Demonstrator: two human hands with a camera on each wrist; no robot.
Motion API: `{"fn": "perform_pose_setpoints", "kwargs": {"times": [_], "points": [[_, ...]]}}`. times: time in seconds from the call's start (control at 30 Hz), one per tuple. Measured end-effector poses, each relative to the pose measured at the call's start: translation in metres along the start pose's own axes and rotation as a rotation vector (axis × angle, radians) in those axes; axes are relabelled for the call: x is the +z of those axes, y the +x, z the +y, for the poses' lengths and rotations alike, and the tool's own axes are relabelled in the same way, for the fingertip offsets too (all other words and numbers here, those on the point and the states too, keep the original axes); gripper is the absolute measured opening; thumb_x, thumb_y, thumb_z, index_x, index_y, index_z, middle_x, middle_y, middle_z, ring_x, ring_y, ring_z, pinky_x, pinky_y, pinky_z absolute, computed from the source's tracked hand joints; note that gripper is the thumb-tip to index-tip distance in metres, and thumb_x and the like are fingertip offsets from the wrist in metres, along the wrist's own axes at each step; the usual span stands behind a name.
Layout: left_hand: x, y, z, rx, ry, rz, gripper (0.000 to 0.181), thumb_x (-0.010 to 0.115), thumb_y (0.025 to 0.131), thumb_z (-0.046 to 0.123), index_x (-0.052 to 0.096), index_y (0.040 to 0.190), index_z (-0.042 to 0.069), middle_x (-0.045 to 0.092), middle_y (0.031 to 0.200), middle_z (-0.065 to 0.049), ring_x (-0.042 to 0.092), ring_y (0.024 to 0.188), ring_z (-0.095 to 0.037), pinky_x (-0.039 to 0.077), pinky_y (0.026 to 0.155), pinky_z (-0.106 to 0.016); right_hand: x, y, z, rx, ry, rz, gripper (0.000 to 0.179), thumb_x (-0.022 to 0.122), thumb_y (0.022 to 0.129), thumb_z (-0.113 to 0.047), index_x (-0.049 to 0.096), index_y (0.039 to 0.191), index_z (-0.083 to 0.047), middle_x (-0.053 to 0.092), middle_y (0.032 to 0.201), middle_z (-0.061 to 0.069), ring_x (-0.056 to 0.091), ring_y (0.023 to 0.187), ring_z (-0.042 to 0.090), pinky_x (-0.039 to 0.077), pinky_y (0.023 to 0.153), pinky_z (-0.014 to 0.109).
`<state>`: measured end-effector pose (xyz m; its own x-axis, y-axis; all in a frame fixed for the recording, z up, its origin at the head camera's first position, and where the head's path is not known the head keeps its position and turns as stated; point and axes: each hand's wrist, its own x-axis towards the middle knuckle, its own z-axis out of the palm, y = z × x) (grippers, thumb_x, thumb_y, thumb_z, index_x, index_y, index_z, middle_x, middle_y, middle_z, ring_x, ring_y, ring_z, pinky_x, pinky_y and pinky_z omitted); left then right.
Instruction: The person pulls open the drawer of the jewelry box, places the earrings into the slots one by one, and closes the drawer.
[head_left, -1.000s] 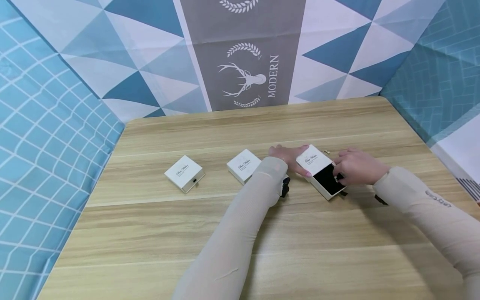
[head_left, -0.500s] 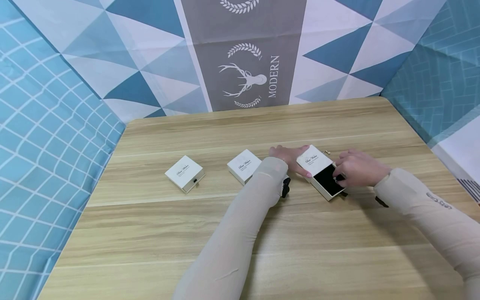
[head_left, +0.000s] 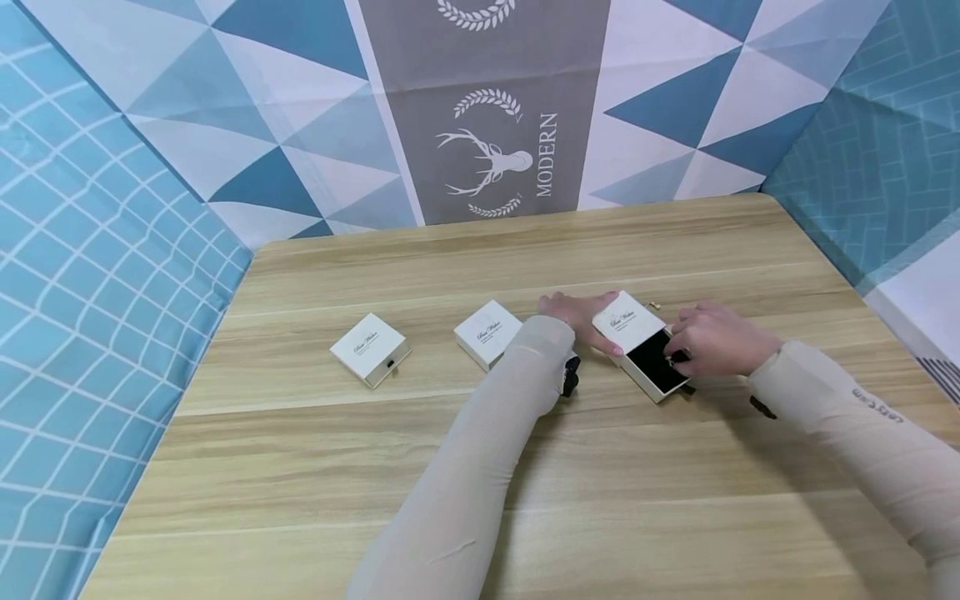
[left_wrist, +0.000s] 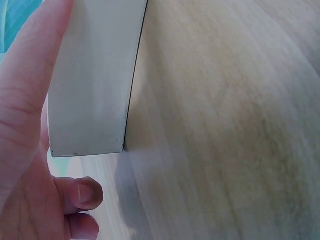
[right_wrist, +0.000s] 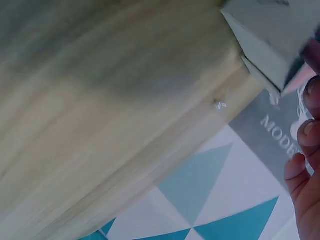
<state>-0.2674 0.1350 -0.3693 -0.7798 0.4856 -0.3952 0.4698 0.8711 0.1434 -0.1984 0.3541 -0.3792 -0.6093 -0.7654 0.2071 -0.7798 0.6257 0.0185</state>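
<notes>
A white drawer-style jewelry box with "Best Wishes" print sits right of centre, its black-lined drawer pulled partway out toward the front right. My left hand grips the sleeve of this box between thumb and fingers; the left wrist view shows the thumb along the box's side. At the drawer's right side, my right hand has its fingers curled, pinching a small silvery piece of jewelry over the black lining. Its exact kind is too small to tell.
A tiny shiny piece lies on the wooden table behind the box; the right wrist view shows it too. Two more white boxes stand to the left: a middle one partly behind my left forearm, and a far-left one. A patterned cloth hangs behind.
Both hands stay almost in place. The right fingers shift very slightly over the drawer. The box and its drawer look unchanged.
</notes>
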Motion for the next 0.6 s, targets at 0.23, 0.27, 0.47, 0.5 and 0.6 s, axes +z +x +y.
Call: {"fn": "perform_pose_setpoints", "kwargs": {"times": [0.23,0.27,0.47,0.5,0.6], "points": [[-0.001,0.000,-0.003,0.006,0.000,0.005,0.102,0.065,0.069,0.074,0.011,0.151,0.047,0.040,0.149,0.013,0.042,0.113,-0.020,0.029,0.091,-0.031,-0.016,0.008,0.035,0.070,0.066,0.071,0.025,0.080,0.062,0.002,0.077,0.085,-0.008,0.047,0.059,-0.012,0.035,0.057,0.005,0.034,0.050,0.027],[-0.001,-0.001,-0.003,0.006,-0.002,0.005,0.102,0.065,0.069,0.074,0.011,0.151,0.047,0.039,0.149,0.013,0.042,0.113,-0.020,0.029,0.091,-0.031,-0.018,0.011,0.040,0.076,0.044,0.056,0.027,0.082,0.062,0.001,0.077,0.086,-0.008,0.049,0.061,-0.009,0.037,0.058,0.008,0.035,0.051,0.029],[-0.001,-0.004,-0.004,0.023,-0.021,0.011,0.101,0.067,0.069,0.073,0.014,0.151,0.046,0.042,0.147,0.014,0.043,0.112,-0.021,0.029,0.091,-0.032,-0.017,0.025,0.057,0.070,-0.138,-0.086,0.030,0.084,0.064,-0.002,0.077,0.091,-0.012,0.055,0.074,0.001,0.048,0.068,0.021,0.043,0.058,0.037],[-0.001,-0.004,-0.003,0.026,-0.023,0.012,0.101,0.067,0.069,0.073,0.014,0.151,0.046,0.042,0.147,0.014,0.043,0.112,-0.021,0.029,0.091,-0.032,-0.015,0.027,0.058,0.070,-0.165,-0.111,0.029,0.083,0.065,-0.003,0.077,0.091,-0.013,0.055,0.075,0.001,0.049,0.069,0.021,0.043,0.059,0.037],[-0.001,-0.005,-0.003,0.028,-0.029,0.012,0.101,0.067,0.069,0.073,0.014,0.151,0.046,0.043,0.146,0.015,0.043,0.109,-0.020,0.029,0.090,-0.032,-0.007,0.034,0.063,0.067,-0.212,-0.169,0.026,0.080,0.068,-0.003,0.077,0.091,-0.016,0.055,0.076,0.001,0.049,0.070,0.022,0.045,0.061,0.038]]}}
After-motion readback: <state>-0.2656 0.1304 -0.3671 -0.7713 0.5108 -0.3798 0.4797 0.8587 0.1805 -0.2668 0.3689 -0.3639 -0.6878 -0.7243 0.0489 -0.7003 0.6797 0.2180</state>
